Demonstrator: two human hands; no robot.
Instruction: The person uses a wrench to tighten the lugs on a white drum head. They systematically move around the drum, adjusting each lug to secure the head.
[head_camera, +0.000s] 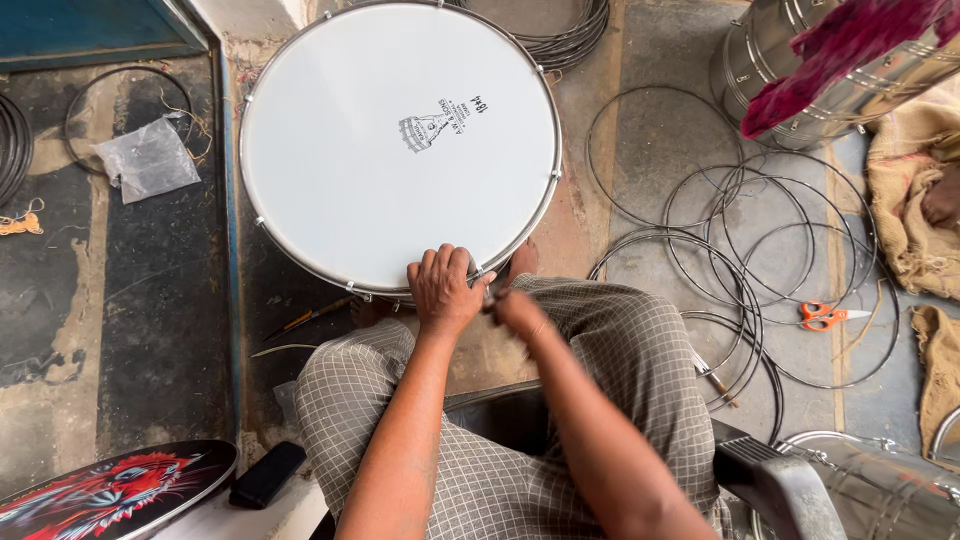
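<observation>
A seated person in checked trousers works at the near rim of a large drum (400, 150) with a smooth white head and a metal hoop, which stands on a worn concrete floor and fills the upper middle of the frame. At far left a clear plastic bag (150, 158) lies inside a loose wire ring; at lower left sits a round panel painted with a red tiger (110, 490), a black block just beside it. The left hand (442, 288) rests knuckles-up on the drum's lower edge, fingers curled over the hoop. The right hand (518, 312), blurred, sits just beside it at the rim; whether it grips anything cannot be told. The drum looks bulky but hollow, its taut skin easily dented, so the stiff metal hoop seems the safer place to take hold. To the right, thin wire hoops (740, 250) overlap across the floor, orange-handled scissors (825, 316) among them, and a shiny steel drum shell (830, 70) stands at upper right.
</observation>
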